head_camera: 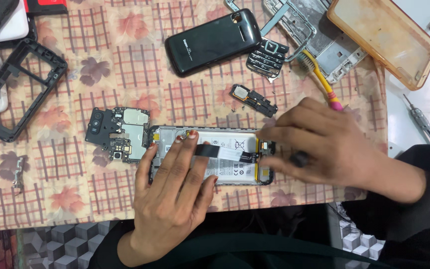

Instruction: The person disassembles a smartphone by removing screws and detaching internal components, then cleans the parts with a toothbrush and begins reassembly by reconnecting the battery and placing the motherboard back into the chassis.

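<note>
Gently, my left hand (172,192) lies flat, fingers spread, pinning the opened phone (210,155) to the patterned cloth (65,194) while my right hand (319,144) pinches its thin, tearable flex cable (225,152), best gripped near the connector end.

This looks like a small phone-repair workbench, likely an informal or home-based one. The surface (75,199) is covered with a beige checked cloth printed with leaves, and phone parts lie all over it: an opened smartphone body with its white battery exposed (210,155), a loose dark circuit board with metal shields (119,133), an empty black plastic phone frame (18,89), a black phone back cover (210,42), a small grey keypad piece (267,56), a bare metal chassis (319,37) and a yellow-handled brush (322,79).
</note>
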